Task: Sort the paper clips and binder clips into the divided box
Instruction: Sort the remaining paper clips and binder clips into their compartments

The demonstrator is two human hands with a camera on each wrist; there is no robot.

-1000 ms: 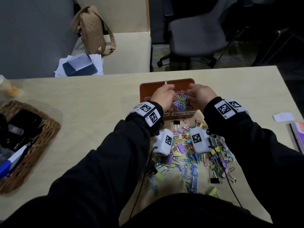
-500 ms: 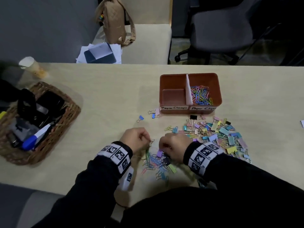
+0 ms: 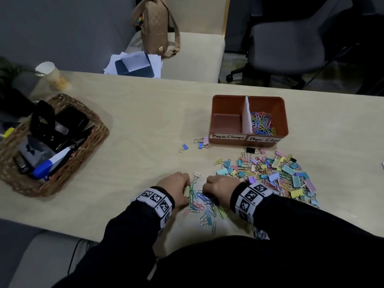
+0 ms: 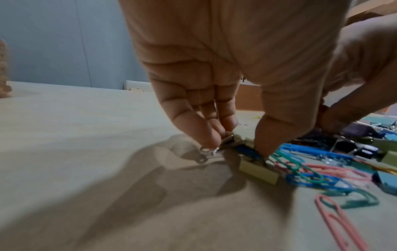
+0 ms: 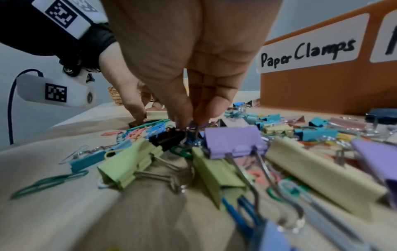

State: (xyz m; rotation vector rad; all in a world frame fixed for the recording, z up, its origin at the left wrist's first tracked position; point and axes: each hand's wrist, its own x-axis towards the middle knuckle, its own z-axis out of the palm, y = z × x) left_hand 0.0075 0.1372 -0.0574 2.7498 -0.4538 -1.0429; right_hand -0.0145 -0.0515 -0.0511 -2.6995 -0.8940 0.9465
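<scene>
On the pale wooden table [image 3: 128, 129] stands one rust-orange plastic box [image 3: 249, 143] split by a single white divider [image 3: 247, 115] into two compartments; the left one, labelled "Paper Clamps", holds nothing that shows, while the right one holds a heap of coloured paper clips [image 3: 262, 124], too tangled to count. In front of the box and to its right spreads a large pile of pastel binder clips [image 3: 278, 173], far too many to count; three stray binder clips [image 3: 198, 143] lie apart by the box's left corner, two blue and one pink. A smaller scatter of loose paper clips [image 3: 200, 201] mixed with a few binder clips lies between the two hands, near the table's front edge. The left hand [image 3: 176, 189] reaches down with fingers [image 4: 201, 129] drawn narrow; fingertips and thumb pinch the wire handles of one pale yellow binder clip [image 4: 257, 170] that lies on the table. The right hand [image 3: 221, 189] also points down, its fingers [image 5: 182, 105] bunched closely; the tips pinch at a small knot of clips [image 5: 192, 134] beside one black binder clip [image 5: 166, 136], though exactly which piece they grip cannot be told. At the left of the table sit one woven wicker basket [image 3: 91, 142] of office tools and one paper cup [image 3: 52, 76].
</scene>
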